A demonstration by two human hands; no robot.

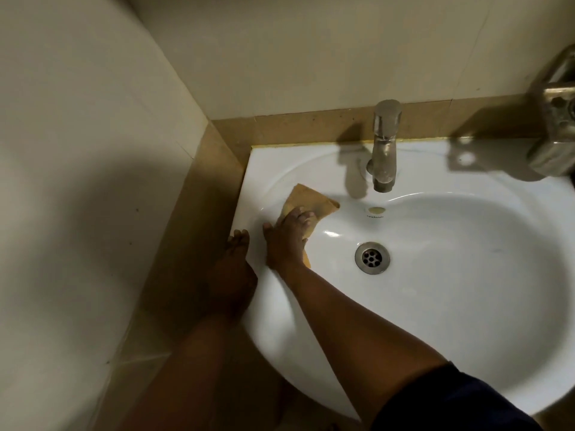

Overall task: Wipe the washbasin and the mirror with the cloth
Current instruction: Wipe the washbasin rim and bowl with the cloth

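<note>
The right hand (287, 236) is pressing the cloth (306, 202) flat against the far-left inner slope of the washbasin (466, 306), just left of the overflow hole (377, 210) and near the tap (385, 147). Its grip is not closed around the fabric: fingers are lying spread on top, palm down, pinning it to the glaze. The left hand (235, 259) is resting on the basin's left rim, beside the brown tiled ledge (193, 228), holding nothing, fingers loosely extended. The cloth is looking thin, soft and light, folded to a rough triangle with a corner trailing under the wrist; judged likely to bunch or slide on the glossy ceramic unless pressure is spread over its middle. Best hold: flat palm over the centre, or pinching a folded edge when lifting. The drain (372, 258) is sitting just right of the working hand. No mirror is showing in this view; that part is judged not yet started.
</note>
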